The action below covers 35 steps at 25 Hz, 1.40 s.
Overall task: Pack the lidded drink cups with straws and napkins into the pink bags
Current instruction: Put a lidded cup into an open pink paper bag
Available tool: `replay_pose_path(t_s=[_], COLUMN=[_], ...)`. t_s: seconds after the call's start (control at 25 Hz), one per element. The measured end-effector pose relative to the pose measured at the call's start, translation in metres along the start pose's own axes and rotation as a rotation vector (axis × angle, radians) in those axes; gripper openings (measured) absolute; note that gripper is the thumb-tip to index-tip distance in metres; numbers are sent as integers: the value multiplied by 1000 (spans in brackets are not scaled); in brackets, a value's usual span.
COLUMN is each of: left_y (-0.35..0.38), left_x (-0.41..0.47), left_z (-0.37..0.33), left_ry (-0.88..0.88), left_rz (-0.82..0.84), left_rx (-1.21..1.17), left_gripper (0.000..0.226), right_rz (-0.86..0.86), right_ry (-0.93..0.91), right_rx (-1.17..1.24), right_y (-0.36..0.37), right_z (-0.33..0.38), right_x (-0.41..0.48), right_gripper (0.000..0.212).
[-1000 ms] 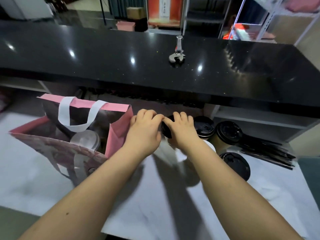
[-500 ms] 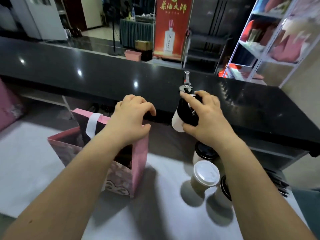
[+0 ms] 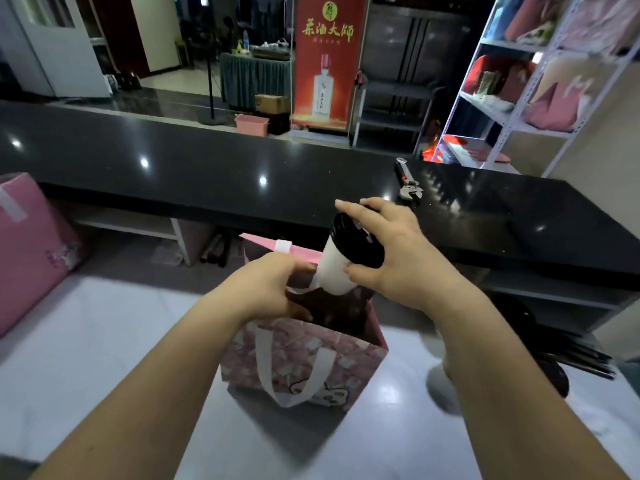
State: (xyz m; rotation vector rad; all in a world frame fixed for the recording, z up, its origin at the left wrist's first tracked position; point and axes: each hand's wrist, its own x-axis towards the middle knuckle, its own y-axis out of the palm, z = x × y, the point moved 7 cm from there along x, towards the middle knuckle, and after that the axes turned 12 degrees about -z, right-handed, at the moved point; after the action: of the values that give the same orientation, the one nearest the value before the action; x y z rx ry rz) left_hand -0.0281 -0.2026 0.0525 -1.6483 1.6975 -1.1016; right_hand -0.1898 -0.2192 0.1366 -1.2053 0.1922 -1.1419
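The right hand (image 3: 391,261) grips the tilted lidded cup (image 3: 334,271) at its lid, base at the mouth of the pink bag (image 3: 304,362), whose rim the left hand (image 3: 266,289) pinches directly beside it; seating, straws (image 3: 575,358) and napkins appear outstanding.

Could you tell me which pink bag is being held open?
The patterned pink bag mid-table: the left hand grips its rim, the right hand holds a black-lidded cup over it. The far-left bag is untouched.
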Motion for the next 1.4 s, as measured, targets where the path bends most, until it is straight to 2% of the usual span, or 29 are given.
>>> replay_pose_path(t_s=[0.08, 0.16, 0.28, 0.44, 0.56, 0.64, 0.84, 0.92, 1.16, 1.28, 1.4], left_y=[4, 5, 10, 16, 20, 22, 18, 16, 9, 5, 4], left_x=[3, 8, 2, -20, -29, -32, -37, -38, -40, -40, -41], left_z=[-1, 0, 8, 6, 3, 1, 7, 9, 16, 20, 19], left_ry=[77, 159, 159, 244, 285, 305, 319, 321, 321, 317, 328], left_rz=[62, 66, 139, 156, 123, 105, 108, 107, 62, 41, 39], left_rx=[-28, 89, 278, 410, 445, 452, 449, 448, 464, 482, 458], left_gripper=[82, 106, 133, 146, 151, 153, 153, 151, 145, 142, 139], right_rz=[15, 42, 168, 244, 365, 446, 496, 504, 480, 549, 532], right_ry=[12, 34, 73, 11, -78, -39, 225, 260, 260, 321, 335], right_rx=[-44, -86, -295, -707, -811, -853, -677, -615, -493, -432, -406], right_y=[21, 42, 72, 87, 112, 126, 148, 160, 176, 186, 189], right_z=[13, 20, 8, -9, 0, -2, -21, -24, -39, -49, -54], right_x=[-6, -16, -36, -50, -48, -41, -28, -30, -62, -79, -90], right_gripper=[81, 80, 79, 72, 66, 70, 88, 93, 81, 78, 71])
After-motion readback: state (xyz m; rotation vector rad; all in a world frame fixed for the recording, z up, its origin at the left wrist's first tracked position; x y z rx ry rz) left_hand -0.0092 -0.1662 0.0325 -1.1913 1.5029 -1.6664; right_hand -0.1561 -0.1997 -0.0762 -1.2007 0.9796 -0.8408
